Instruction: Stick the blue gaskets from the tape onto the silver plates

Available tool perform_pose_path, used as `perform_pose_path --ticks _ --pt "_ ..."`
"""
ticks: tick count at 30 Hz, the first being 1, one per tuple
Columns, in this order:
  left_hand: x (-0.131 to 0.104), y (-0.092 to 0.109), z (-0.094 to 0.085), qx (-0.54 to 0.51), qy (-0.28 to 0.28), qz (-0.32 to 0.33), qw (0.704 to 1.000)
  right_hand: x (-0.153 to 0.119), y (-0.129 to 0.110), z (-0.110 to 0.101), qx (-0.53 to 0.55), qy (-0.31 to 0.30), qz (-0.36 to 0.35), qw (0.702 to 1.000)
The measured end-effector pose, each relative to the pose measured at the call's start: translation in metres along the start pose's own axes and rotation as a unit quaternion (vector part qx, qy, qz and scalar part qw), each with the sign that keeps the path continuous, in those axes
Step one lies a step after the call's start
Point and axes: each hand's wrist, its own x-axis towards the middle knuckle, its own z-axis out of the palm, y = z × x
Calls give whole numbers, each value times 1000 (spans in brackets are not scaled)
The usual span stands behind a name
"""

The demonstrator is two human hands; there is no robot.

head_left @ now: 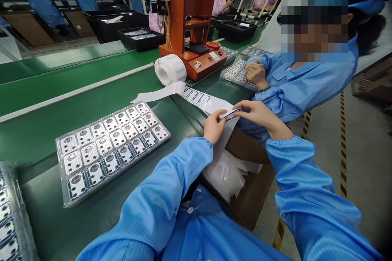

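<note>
Between my two hands is a small flat dark-edged plate [230,114]. My left hand [214,125] pinches its left end, and my right hand [255,116] grips the right end between thumb and fingers. Just beneath and behind them runs a white backing strip [216,104] with blue-outlined frame stickers [196,96] on it. The strip hangs over the table edge. Left of my hands, a clear tray [114,147] holds several rows of silver plates with round holes, some with blue edges.
A white label roll [170,70] stands beside an orange press [192,28]. A co-worker [306,77] sits at the right, hands over another tray [239,74]. Below is a cardboard box [257,195] with crumpled backing paper [228,175]. Another tray [9,216] lies far left.
</note>
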Motion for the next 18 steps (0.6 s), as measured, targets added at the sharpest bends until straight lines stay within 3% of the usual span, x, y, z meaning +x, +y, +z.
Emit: perform_pose_path --ticks 5,12,18 --pt "0 0 -6 1 5 2 1000 3 -1 2 -15 -6 -12 1000" --pt "-2 0 -12 9 2 12 1000 2 -9 -7 -125 28 -159 979" --pt "-2 1 -13 12 2 12 1000 5 -19 -8 -220 -17 -201 954"
